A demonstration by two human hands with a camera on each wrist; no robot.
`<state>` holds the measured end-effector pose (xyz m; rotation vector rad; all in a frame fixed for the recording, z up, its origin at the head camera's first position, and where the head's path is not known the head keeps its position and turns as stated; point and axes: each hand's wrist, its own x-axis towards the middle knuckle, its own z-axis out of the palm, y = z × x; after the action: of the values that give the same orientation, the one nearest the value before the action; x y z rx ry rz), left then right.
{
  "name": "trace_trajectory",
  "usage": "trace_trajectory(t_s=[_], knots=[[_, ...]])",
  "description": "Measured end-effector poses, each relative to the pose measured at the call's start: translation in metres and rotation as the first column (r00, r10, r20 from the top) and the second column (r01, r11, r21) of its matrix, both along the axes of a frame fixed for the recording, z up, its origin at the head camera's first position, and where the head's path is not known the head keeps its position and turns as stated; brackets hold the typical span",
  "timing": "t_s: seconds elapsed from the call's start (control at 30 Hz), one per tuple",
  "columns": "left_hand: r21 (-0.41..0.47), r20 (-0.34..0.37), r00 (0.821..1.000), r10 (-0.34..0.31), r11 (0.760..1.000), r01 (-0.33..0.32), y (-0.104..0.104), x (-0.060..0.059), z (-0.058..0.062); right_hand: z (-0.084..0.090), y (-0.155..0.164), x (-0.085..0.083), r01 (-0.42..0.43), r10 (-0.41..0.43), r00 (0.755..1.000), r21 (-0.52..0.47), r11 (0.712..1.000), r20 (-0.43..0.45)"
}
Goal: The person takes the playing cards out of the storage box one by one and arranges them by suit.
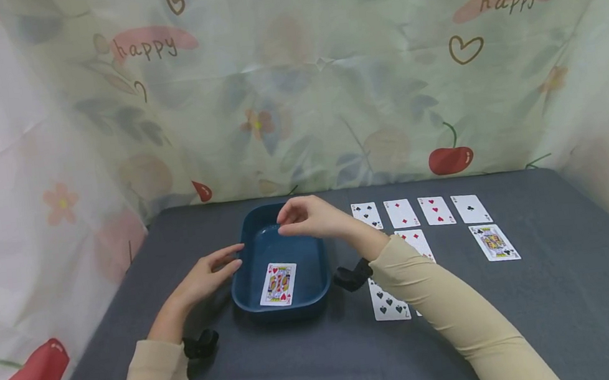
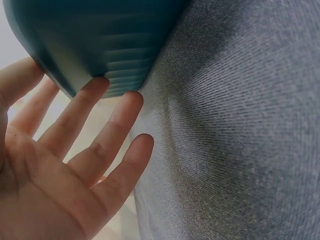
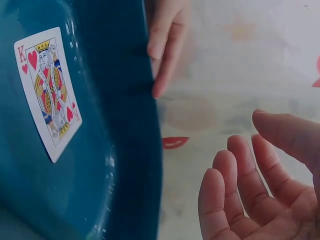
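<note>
A blue plastic tray [image 1: 315,280] stands on the cloth-covered table, and a king of hearts [image 1: 278,284] lies face up on its floor. At the tray's left wall my left hand [image 1: 204,278] rests its fingertips against the side, fingers spread. The left wrist view shows those fingers [image 2: 115,120] loosely extended beside the ribbed outer wall. My right hand [image 1: 313,217] hovers over the far part of the tray, holding nothing. In the right wrist view its fingers [image 3: 245,170] bend softly, with the thumb apart from them.
Right of the tray, several cards lie face up: a top row ending in an ace of clubs [image 1: 471,208], a black king [image 1: 494,242] below it, a diamond card [image 1: 413,241] and a spade card [image 1: 389,302]. My right forearm covers part of them. A patterned curtain [image 1: 321,88] hangs behind.
</note>
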<state>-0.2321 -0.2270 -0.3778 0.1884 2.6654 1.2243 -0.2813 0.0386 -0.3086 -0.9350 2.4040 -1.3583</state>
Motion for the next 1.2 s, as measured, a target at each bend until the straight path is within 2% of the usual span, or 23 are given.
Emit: trace_trajectory(t_s=[0.1,0.33,0.53,0.8,1.2], knots=[[0.006,0.009,1.000,-0.002,1.000,0.002,-0.001,-0.001,0.000,-0.004,-0.013,-0.005,0.011,-0.013,0.999,0.042,0.999,0.034],[-0.006,0.015,1.000,-0.010,1.000,0.010,-0.001,0.000,0.001,-0.023,-0.035,-0.015,0.002,-0.031,0.981,0.151,0.989,0.192],[-0.006,0.011,1.000,-0.010,1.000,0.010,0.000,0.001,0.002,-0.032,-0.046,-0.021,-0.017,-0.046,0.967,0.241,0.970,0.251],[0.006,0.018,1.000,-0.014,1.000,0.014,-0.001,0.001,0.003,-0.042,-0.053,-0.027,0.000,-0.088,0.961,0.319,0.948,0.263],[0.016,-0.017,0.999,-0.047,0.999,0.047,-0.002,0.002,0.002,-0.057,-0.063,-0.023,-0.031,-0.069,0.975,0.435,0.900,0.212]])
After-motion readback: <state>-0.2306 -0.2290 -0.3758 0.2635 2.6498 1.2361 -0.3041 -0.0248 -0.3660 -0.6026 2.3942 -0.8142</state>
